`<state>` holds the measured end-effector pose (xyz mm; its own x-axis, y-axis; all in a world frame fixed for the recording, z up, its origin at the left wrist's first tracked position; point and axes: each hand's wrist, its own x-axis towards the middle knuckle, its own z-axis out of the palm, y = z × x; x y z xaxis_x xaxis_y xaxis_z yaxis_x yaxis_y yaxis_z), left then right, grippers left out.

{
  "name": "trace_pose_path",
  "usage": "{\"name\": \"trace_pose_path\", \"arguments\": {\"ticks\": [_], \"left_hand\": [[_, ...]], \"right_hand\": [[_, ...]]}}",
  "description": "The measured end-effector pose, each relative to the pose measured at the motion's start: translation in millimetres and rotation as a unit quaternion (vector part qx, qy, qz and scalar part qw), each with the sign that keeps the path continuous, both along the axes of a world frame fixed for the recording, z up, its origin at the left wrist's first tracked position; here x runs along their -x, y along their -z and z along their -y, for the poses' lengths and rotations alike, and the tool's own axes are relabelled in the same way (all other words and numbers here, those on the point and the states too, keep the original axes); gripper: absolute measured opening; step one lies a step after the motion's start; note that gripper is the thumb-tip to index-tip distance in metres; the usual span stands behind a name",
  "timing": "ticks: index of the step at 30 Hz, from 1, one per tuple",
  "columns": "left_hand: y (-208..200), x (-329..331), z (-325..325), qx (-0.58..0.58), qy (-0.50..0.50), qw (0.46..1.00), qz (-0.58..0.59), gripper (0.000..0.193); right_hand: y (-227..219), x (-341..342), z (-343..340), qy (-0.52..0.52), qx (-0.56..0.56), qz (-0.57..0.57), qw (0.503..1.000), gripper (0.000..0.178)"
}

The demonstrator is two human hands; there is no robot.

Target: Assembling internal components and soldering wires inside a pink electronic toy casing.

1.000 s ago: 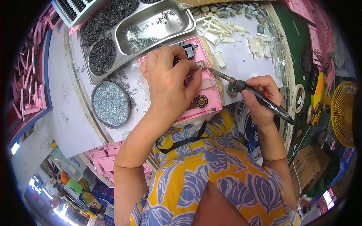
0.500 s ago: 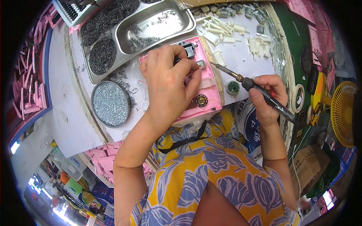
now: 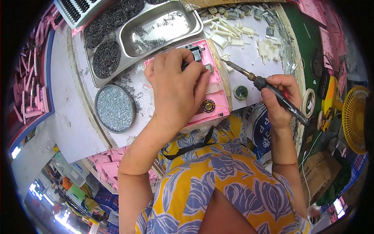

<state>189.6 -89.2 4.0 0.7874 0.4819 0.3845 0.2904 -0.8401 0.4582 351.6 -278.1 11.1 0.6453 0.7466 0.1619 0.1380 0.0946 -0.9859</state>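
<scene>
Left hand (image 3: 173, 86), hold unclear, overlies plastic casing (image 3: 216, 79); right hand (image 3: 282, 103) grips tapered soldering iron (image 3: 261, 84).

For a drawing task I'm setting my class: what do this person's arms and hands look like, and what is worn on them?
The left hand and right hand are bare, with no gloves or bracelets showing. Short sleeves are yellow, printed with large blue-grey leaf shapes edged in pale lines.
</scene>
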Motion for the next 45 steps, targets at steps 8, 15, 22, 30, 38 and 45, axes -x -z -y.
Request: {"name": "trace_pose_path", "arguments": {"ticks": [8,15,22,30,38,45], "left_hand": [[-8.4,-11.1,4.8,-0.017,-0.027,0.999,-0.035,0.01],[-8.6,-11.1,5.1,-0.018,-0.026,0.999,-0.04,0.01],[-8.0,-9.6,4.6,-0.011,-0.023,0.999,-0.039,0.01],[-7.0,-8.6,4.8,-0.021,-0.023,0.998,-0.048,0.011],[-7.8,-9.3,4.7,-0.023,-0.02,0.999,-0.025,0.009],[-7.5,-10.2,3.8,-0.04,-0.017,0.999,-0.02,0.008]], "right_hand": [[6.1,2.1,-4.0,-0.04,0.027,0.021,0.999,0.026],[7.9,3.4,-5.5,-0.048,0.033,0.025,0.998,0.026],[7.8,5.1,-5.5,-0.046,0.04,0.012,0.998,0.026],[14.3,1.1,-0.5,-0.058,0.061,0.045,0.995,0.026],[9.5,-3.6,4.4,-0.011,0.004,0.059,0.998,0.028],[2.9,-3.3,3.5,0.015,0.012,0.053,0.998,0.028]]}}
